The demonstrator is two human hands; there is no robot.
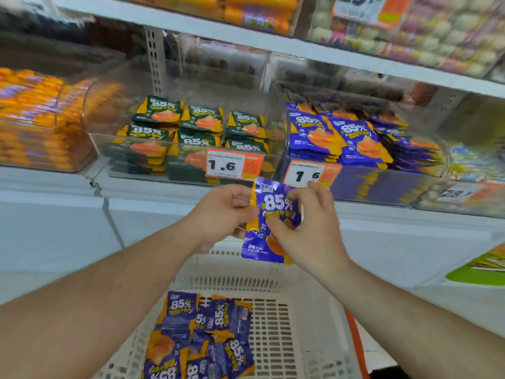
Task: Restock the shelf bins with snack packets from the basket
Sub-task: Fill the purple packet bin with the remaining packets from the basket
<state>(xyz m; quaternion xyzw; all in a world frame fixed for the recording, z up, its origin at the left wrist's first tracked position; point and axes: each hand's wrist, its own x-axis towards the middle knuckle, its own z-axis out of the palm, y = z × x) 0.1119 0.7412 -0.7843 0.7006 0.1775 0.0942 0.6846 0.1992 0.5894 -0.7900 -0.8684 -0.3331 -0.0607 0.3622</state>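
Note:
Both hands hold one purple-and-orange snack packet (270,212) upright in front of the shelf edge. My left hand (224,212) pinches its left side. My right hand (308,222) grips its right side, thumb across the front. Below them a white plastic basket (276,318) holds several more purple packets (202,337) in a loose pile at its left. Right above the held packet a clear shelf bin (382,187) is stacked with the same purple packets (341,138).
Left of the purple bin a clear bin (117,160) holds green packets (196,127). Orange sausage sticks (32,116) fill the far-left bin. Price tags reading 1.6 (232,165) hang on both bin fronts. An upper shelf board (246,36) overhangs the bins.

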